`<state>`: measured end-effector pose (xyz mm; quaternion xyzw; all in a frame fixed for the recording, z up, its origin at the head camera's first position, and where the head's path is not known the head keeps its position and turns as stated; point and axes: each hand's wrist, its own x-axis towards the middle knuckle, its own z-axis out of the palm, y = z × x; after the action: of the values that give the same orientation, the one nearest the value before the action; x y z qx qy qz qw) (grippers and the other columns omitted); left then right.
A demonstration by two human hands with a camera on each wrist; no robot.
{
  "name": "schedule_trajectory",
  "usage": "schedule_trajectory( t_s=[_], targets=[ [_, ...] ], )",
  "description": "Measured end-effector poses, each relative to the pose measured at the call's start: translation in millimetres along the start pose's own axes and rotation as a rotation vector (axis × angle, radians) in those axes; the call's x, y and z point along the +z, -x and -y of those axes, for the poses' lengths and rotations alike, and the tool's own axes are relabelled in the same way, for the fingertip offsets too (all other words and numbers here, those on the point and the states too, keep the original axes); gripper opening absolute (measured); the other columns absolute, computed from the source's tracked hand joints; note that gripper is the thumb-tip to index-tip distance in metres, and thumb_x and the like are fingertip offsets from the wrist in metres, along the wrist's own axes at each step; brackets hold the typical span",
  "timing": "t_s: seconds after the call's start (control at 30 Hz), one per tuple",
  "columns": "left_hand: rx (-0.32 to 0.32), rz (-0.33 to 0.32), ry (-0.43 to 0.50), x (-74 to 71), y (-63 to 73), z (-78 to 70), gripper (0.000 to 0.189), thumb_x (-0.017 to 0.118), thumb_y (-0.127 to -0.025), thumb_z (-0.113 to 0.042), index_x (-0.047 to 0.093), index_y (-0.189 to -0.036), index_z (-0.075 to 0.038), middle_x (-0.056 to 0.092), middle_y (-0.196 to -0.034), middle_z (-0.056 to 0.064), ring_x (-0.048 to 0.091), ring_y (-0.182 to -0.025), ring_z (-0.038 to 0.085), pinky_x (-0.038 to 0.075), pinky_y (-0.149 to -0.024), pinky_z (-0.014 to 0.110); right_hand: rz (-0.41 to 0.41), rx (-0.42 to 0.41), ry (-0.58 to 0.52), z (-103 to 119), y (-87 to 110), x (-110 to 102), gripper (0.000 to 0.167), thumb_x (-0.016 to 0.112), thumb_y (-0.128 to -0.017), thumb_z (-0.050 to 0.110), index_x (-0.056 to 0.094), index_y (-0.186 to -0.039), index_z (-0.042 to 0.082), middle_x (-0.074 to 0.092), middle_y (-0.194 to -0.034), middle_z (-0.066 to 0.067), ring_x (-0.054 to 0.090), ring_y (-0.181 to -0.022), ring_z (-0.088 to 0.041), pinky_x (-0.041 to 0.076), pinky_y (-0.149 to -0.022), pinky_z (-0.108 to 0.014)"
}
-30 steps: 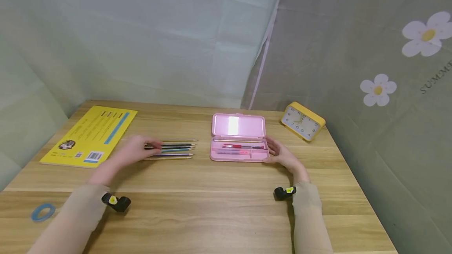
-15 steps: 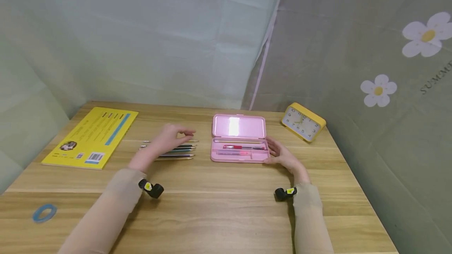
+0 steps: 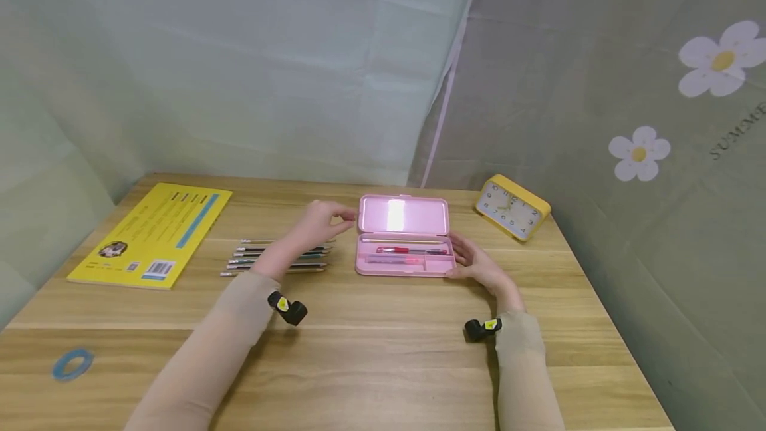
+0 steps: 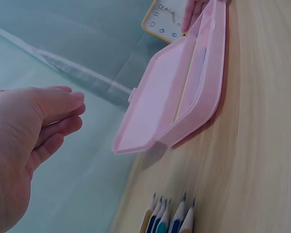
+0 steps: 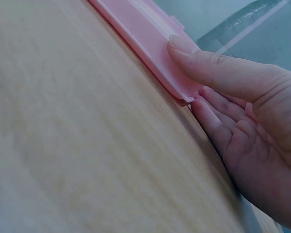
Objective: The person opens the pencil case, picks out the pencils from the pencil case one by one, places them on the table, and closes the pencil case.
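Note:
In the head view a pink pencil case (image 3: pixel 403 272) lies with its lid up, holding a pencil (image 3: pixel 403 241), a red pen (image 3: pixel 411 251) and a clear pen with a pinkish tip (image 3: pixel 393 259). My right hand (image 3: pixel 483 267) holds its right end, thumb toward the near corner and fingers along the side. My left hand (image 3: pixel 321 223) hovers just left of the lid, fingers together and slightly bent, nothing between them in the left wrist view. Beneath my left forearm several sharpened pencils (image 3: pixel 308 265) lie side by side, points facing the case.
A yellow book (image 3: pixel 157 231) lies at the far left of the wooden table (image 3: pixel 383 364). A blue ring-shaped item (image 3: pixel 72 364) is at the near left. Behind the case, to the right, stands a yellow alarm clock (image 3: pixel 512 207). Curtains (image 3: pixel 287 72) hang around the table.
My left hand has moved right, from over the pencils to beside the pencil case's lid, uncovering the pencils' eraser ends. My right hand has stayed at the case.

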<state>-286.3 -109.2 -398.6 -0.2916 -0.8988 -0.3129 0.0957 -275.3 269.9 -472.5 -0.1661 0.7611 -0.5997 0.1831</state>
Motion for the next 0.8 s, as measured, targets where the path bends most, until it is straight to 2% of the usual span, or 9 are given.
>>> schedule_trajectory(
  t_s=[0.23,0.43,0.8],
  targets=[
    [-0.029,0.053,0.041,15.5,-12.9,-0.3,0.026,0.067,-0.091,-0.008,0.069,-0.116,0.0,0.073,-0.106,0.014,0.067,-0.103,0.03,0.052,-0.098,0.048,-0.006,0.007,-0.012,1.3,0.8,0.8,0.098,0.074,-0.08,-0.003,0.011,-0.155,-0.001,0.013,-0.161,-0.024,0.02,-0.148,-0.041,0.022,-0.12,-0.045],
    [-0.041,0.111,0.067,29.0,-23.1,-1.8,0.028,0.068,-0.09,-0.007,0.069,-0.116,0.0,0.072,-0.11,0.015,0.067,-0.102,0.029,0.055,-0.094,0.042,-0.007,0.01,-0.005,1.1,1.2,0.7,0.097,0.073,-0.081,-0.005,0.012,-0.155,0.0,0.014,-0.161,-0.024,0.021,-0.147,-0.041,0.022,-0.12,-0.046],
    [-0.08,0.206,0.051,45.9,-29.7,-4.1,0.027,0.067,-0.09,-0.004,0.068,-0.117,0.0,0.072,-0.11,0.014,0.067,-0.104,0.027,0.055,-0.094,0.04,-0.012,0.018,-0.006,2.1,1.6,0.9,0.097,0.074,-0.081,-0.003,0.011,-0.155,0.0,0.013,-0.162,-0.023,0.02,-0.147,-0.041,0.022,-0.119,-0.045]
  ],
)
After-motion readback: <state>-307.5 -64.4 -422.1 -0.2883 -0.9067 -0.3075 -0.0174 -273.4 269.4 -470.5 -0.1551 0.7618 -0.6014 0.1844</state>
